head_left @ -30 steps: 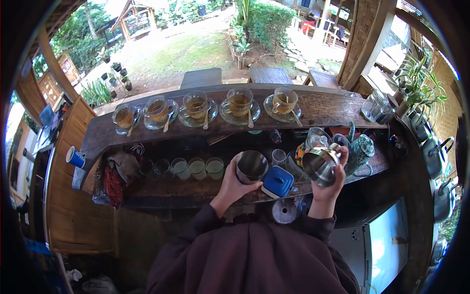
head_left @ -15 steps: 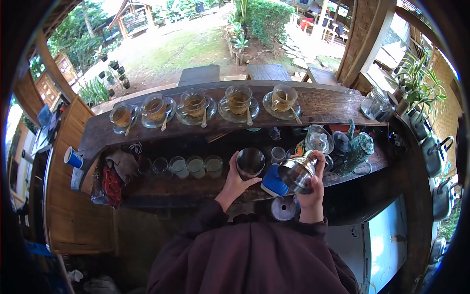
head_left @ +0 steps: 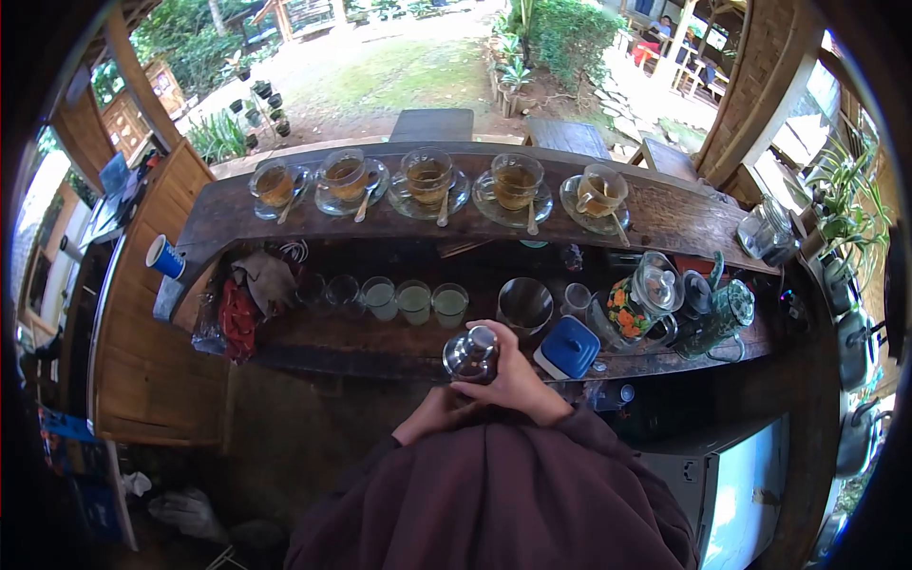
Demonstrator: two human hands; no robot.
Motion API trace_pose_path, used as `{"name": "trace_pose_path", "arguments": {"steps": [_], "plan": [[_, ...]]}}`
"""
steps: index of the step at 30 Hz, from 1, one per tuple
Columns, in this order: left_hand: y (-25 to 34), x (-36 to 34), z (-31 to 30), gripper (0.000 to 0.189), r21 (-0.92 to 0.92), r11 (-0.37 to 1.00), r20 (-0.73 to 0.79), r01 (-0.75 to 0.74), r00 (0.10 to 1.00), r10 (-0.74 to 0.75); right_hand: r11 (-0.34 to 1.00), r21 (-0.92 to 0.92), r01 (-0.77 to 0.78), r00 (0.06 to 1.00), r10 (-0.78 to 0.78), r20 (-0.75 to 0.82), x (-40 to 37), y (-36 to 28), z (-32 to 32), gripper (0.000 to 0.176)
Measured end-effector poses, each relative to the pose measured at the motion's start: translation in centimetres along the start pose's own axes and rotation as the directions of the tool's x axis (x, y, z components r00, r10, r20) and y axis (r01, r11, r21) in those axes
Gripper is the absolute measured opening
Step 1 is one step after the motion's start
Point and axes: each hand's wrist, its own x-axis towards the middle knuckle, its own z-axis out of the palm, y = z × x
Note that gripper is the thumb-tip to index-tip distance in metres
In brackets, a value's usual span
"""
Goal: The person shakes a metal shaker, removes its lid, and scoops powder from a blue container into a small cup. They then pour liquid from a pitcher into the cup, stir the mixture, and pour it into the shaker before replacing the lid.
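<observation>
A metal shaker [head_left: 470,353] is held close to my body, its capped top tilted up. My right hand [head_left: 518,380] wraps round its upper part from the right. Lower down, my left hand [head_left: 439,414] is at the shaker's base, its fingers bent and partly hidden. Beyond them a steel cup [head_left: 525,305] stands on the lower shelf. A blue-lidded container [head_left: 570,348] sits right of my right hand. Several glasses of pale liquid [head_left: 414,302] stand to the left of the steel cup.
Several glass cups of brown drink [head_left: 428,178] with saucers and spoons line the upper counter [head_left: 665,211]. On the right are a floral glass pitcher [head_left: 627,309], a green speckled pot [head_left: 731,306] and a glass jar [head_left: 766,228]. A blue paper cup [head_left: 165,256] is at left.
The steel cup has left my left hand and stands on the shelf. The shaker has moved left, towards my body, between both hands. The view has shifted.
</observation>
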Motion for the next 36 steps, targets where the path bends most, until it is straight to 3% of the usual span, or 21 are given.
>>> {"name": "trace_pose_path", "arguments": {"steps": [2, 4, 11, 14, 16, 20, 21, 22, 23, 25, 26, 28, 29, 30, 32, 33, 34, 36], "plan": [[-0.6, -0.6, -0.2, 0.034, 0.069, 0.996, 0.016, -0.055, 0.998, 0.054, 0.999, 0.03, -0.041, 0.999, 0.041, -0.018, -0.2, 2.6, 1.9, 0.094], [0.0, -1.3, -0.4, 0.043, 0.21, 0.978, 0.116, -0.007, 0.993, -0.018, 0.962, -0.263, 0.08, 0.996, -0.088, -0.017, -0.1, 4.8, 3.0, 0.088], [-0.5, -1.8, -0.2, 0.05, 0.216, 0.976, 0.132, 0.022, 0.99, -0.052, 0.959, -0.282, 0.005, 0.992, -0.04, -0.119, -0.6, 7.4, 4.9, 0.088], [1.5, -1.1, -0.6, 0.051, 0.226, 0.974, 0.206, -0.034, 0.978, -0.013, 0.974, -0.225, 0.037, 0.983, -0.076, -0.167, -0.9, 7.1, 4.8, 0.085], [3.7, -0.1, -1.1, 0.049, 0.324, 0.946, 0.371, 0.009, 0.919, -0.136, 0.977, -0.209, 0.049, 0.969, -0.098, -0.227, -1.5, 5.9, 4.2, 0.081], [7.0, 0.7, -0.8, 0.04, 0.276, 0.959, 0.469, 0.054, 0.864, -0.184, 0.957, -0.252, 0.145, 0.922, -0.223, -0.315, -3.9, 3.8, 1.8, 0.066], [7.9, 0.7, -0.2, 0.034, 0.169, 0.982, 0.43, -0.079, 0.903, -0.001, 0.938, -0.279, 0.204, 0.89, -0.297, -0.346, -4.7, 2.7, 1.0, 0.055], [8.4, 1.0, 0.3, 0.029, 0.066, 0.974, 0.371, -0.217, 0.912, 0.178, 0.938, -0.288, 0.194, 0.888, -0.292, -0.356, -6.1, 2.8, 0.3, 0.055], [8.6, 1.7, 0.7, 0.029, 0.063, 0.974, 0.385, -0.219, 0.905, 0.179, 0.921, -0.34, 0.188, 0.857, -0.323, -0.402, -7.8, 2.8, -0.4, 0.05], [9.5, 3.7, 1.4, 0.021, 0.137, 0.85, 0.509, -0.509, 0.772, 0.38, 0.9, -0.406, 0.156, 0.759, -0.373, -0.534, -9.6, 2.6, -2.1, 0.043], [10.2, 4.4, 2.3, 0.021, 0.132, 0.849, 0.52, -0.511, 0.765, 0.38, 0.898, -0.419, 0.132, 0.686, -0.388, -0.616, -10.0, 2.2, -3.2, 0.04], [11.9, 5.9, 4.4, 0.018, 0.292, 0.678, 0.38, -0.674, 0.733, 0.565, 0.907, -0.413, -0.086, 0.545, -0.304, -0.782, -10.7, 1.6, -5.2, 0.034], [12.5, 6.8, 5.2, 0.018, 0.285, 0.676, 0.39, -0.68, 0.726, 0.566, 0.924, -0.309, -0.226, 0.495, -0.164, -0.853, -11.3, 1.5, -6.0, 0.033], [13.0, 7.7, 6.0, 0.02, 0.363, 0.647, 0.319, -0.671, 0.742, 0.59, 0.921, -0.314, -0.231, 0.487, -0.17, -0.857, -11.5, 1.5, -6.4, 0.033], [13.1, 8.8, 7.1, 0.022, 0.434, 0.615, 0.251, -0.659, 0.744, 0.62, 0.939, -0.009, -0.344, 0.461, 0.16, -0.873, -11.7, 2.2, -7.2, 0.037], [12.8, 9.3, 7.5, 0.023, 0.483, 0.626, 0.195, -0.613, 0.772, 0.605, 0.955, 0.029, -0.296, 0.52, 0.187, -0.833, -11.8, 2.7, -7.4, 0.035], [12.3, 9.9, 7.8, 0.025, 0.528, 0.638, 0.136, -0.56, 0.798, 0.588, 0.954, 0.029, -0.297, 0.516, 0.186, -0.836, -12.0, 3.1, -7.5, 0.035], [11.3, 10.5, 8.2, 0.024, 0.566, 0.611, 0.13, -0.553, 0.792, 0.596, 0.931, 0.149, -0.334, 0.575, 0.327, -0.75, -12.0, 3.5, -7.4, 0.024]]}}
